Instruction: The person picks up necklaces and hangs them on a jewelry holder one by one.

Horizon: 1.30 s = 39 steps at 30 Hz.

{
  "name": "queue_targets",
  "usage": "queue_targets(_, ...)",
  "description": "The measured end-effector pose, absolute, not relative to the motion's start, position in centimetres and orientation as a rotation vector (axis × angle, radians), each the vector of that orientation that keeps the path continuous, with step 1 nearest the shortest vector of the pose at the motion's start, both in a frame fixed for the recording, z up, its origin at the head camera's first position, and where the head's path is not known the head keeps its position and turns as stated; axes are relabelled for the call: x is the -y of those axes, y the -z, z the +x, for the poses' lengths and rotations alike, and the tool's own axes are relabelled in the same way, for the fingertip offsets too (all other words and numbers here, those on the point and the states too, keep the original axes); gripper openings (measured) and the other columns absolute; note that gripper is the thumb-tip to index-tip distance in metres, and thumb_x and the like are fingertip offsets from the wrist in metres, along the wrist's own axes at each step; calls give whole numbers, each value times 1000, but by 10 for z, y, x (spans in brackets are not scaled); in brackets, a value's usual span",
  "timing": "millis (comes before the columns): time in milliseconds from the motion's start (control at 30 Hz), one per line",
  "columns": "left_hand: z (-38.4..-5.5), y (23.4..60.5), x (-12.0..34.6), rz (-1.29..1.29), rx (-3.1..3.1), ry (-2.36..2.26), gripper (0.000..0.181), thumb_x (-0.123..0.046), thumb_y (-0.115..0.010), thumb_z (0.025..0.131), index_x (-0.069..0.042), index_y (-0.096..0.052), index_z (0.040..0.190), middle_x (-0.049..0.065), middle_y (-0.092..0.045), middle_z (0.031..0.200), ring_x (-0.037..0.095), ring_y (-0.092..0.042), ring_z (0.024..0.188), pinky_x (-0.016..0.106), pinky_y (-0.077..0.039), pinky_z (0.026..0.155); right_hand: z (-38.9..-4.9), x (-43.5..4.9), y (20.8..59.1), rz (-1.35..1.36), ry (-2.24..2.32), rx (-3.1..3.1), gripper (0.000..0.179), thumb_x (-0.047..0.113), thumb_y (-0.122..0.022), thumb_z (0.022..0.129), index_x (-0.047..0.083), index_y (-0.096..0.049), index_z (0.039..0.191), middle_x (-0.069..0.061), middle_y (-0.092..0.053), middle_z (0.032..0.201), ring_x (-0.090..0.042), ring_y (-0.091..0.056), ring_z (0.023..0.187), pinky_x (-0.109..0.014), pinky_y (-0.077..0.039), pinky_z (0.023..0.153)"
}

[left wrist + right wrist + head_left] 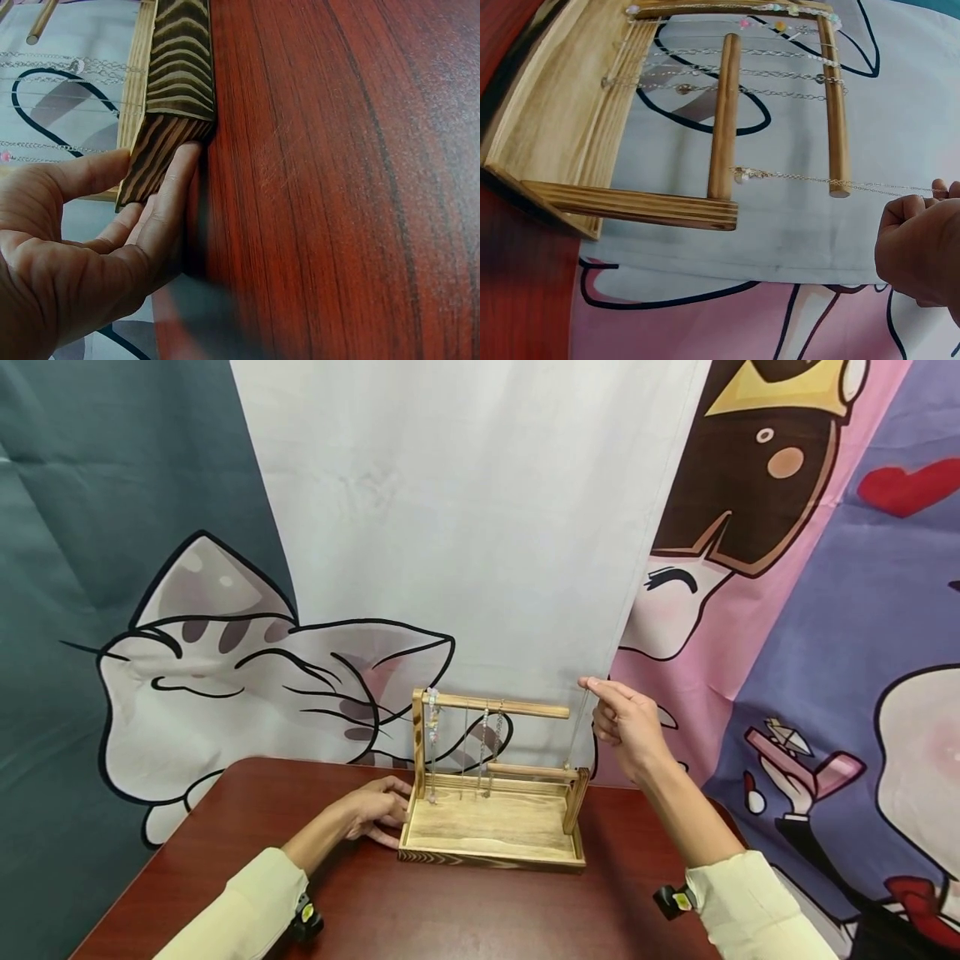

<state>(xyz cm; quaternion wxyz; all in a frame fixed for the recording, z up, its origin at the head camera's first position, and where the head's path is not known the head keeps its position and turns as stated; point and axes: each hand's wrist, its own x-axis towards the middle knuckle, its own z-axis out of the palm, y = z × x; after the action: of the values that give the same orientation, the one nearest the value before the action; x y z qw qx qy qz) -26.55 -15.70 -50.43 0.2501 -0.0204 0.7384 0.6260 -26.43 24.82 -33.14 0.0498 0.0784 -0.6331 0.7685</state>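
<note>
A wooden jewelry stand (pixel 487 831) with a shallow tray base and two horizontal bars is on the table. My left hand (pixel 378 810) grips the tray's left end; in the left wrist view the thumb is at the rim and the fingers (pixel 176 176) lie along the outer side. To the right of the upper bar (pixel 502 705), my right hand (pixel 630 718) pinches a fine chain necklace (pixel 802 178) at its top. Its small pendant (pixel 741 175) hangs at the right end of the lower bar (pixel 725 120). A pastel beaded necklace (pixel 432 727) and several chains (pixel 483 743) hang from the upper bar.
The reddish-brown table (pixel 480 910) extends in front of the stand and to both sides. Close behind it hangs a printed cloth (pixel 465 527) with cartoon figures. The stand's short right post (pixel 576 802) rises near the right forearm.
</note>
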Motion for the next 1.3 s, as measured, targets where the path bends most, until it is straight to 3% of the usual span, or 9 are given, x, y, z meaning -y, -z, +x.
queue_targets(633, -264, 505, 153, -66, -2003, -1714, 59, 10, -66, 93, 5, -47, 148, 25, -67, 132, 31, -77, 100, 55, -74, 79, -278, -243, 362, 83, -2294, 2035, 18, 22, -69, 114, 19, -86, 117, 12, -38, 60, -2, -29, 52, -18, -24, 49)
queue_targets(1133, -265, 506, 156, -37, -2007, -1714, 58, 11, -65, 94, 5, -47, 148, 27, -69, 134, 30, -79, 101, 55, -74, 80, -281, -225, 364, 87, -2310, 2082, 18, 22, -70, 113, 24, -87, 110, 12, -40, 56, -1, -29, 46, -17, -22, 45)
queue_targets(1300, -264, 507, 157, -47, -2020, -1707, 58, 10, -66, 94, 5, -47, 148, 27, -69, 133, 30, -78, 100, 54, -74, 79, -278, -213, 366, 84, -2309, 2102, 16, 22, -70, 112, 21, -86, 115, 12, -40, 56, -1, -28, 46, -17, -21, 44)
